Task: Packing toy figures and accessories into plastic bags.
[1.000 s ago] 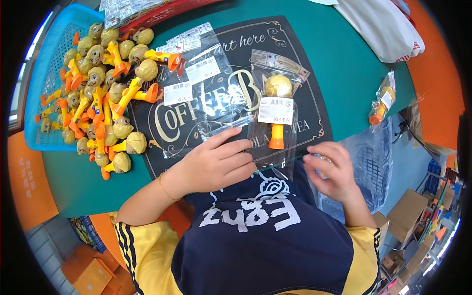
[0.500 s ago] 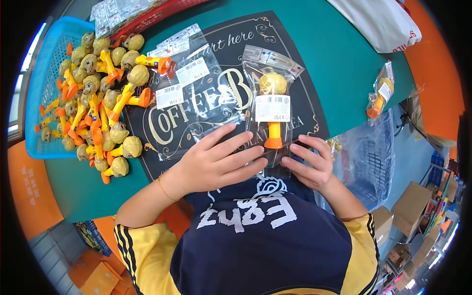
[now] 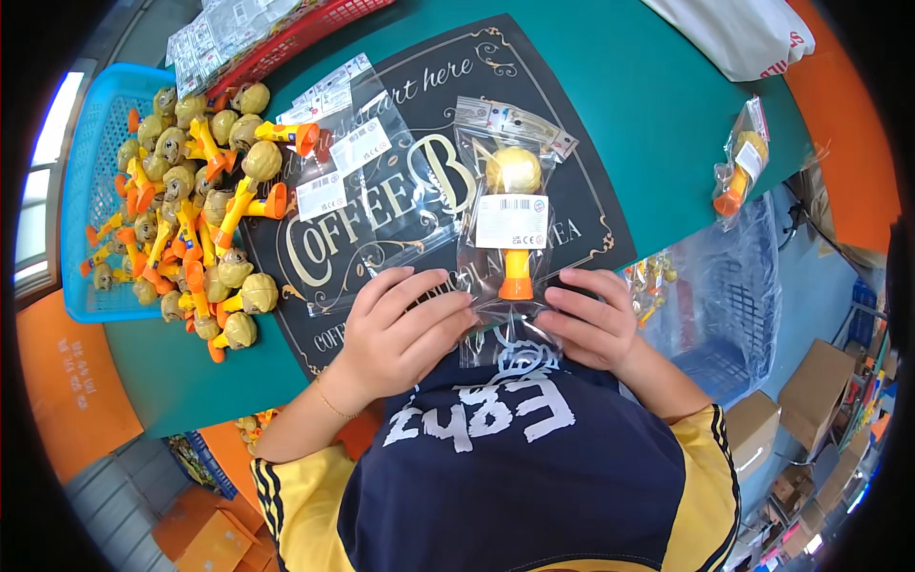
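A clear plastic bag (image 3: 534, 272) lies on the dark mat in front of me, its lower flap reaching toward my shirt. Inside is a yellow-and-orange toy figure (image 3: 516, 276) with a round golden head, partly covered by a white label (image 3: 512, 222). At the bag's lower left edge, my left hand (image 3: 405, 329) has its fingers curled and pressed together on the plastic. My right hand (image 3: 593, 319) grips the opposite edge, fingers bent. Both thumbs are hidden. Left of the bag lie several flat clear bags (image 3: 405, 229) with white labels.
A blue basket (image 3: 81, 219) at the left overflows with similar toys (image 3: 176, 181). Behind it stands a red basket (image 3: 295, 48) with printed packaging. At the right table edge lies another bagged toy (image 3: 742, 164); a plastic-lined blue crate (image 3: 729, 343) stands below. White cloth (image 3: 734, 33) lies far right.
The bagged toy has shifted slightly left and toward me, and its lower flap now shows between my hands. My left fingers, spread before, are more curled. The whole view has tilted a little.
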`<state>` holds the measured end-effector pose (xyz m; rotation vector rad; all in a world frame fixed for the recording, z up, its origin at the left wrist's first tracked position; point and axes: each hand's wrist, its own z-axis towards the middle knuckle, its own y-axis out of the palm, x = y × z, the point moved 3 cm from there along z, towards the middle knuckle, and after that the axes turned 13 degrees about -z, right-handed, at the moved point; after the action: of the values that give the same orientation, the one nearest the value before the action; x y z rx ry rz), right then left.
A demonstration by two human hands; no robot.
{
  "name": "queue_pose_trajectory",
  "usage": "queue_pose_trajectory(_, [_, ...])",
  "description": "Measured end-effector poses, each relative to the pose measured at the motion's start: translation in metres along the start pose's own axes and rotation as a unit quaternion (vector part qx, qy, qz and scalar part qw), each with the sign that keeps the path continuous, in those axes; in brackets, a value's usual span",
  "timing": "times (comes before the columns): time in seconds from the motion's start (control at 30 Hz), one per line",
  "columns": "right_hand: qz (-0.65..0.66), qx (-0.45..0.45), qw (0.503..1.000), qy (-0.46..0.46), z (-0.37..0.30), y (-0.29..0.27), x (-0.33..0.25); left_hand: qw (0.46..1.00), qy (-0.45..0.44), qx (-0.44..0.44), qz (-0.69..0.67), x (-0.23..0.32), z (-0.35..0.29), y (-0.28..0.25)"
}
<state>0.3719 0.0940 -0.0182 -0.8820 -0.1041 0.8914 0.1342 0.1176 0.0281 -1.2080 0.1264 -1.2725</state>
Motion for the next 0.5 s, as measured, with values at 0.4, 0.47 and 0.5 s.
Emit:
queue_pose_trajectory(0.4, [0.254, 0.100, 0.953, 0.134, 0.028, -0.014, -0.009, 0.951, -0.069, 0.185, -0.239, 0.017, 0.015, 0.009])
queue_pose_trajectory(0.47, [0.261, 0.085, 0.954, 0.124, 0.026, -0.013, -0.010, 0.945, -0.073, 0.187, -0.260, 0.016, 0.015, 0.010])
queue_pose_trajectory(0.5, [0.324, 0.101, 0.925, 0.169, 0.025, -0.011, -0.012, 0.944, -0.068, 0.184, -0.264, 0.016, 0.017, 0.009])
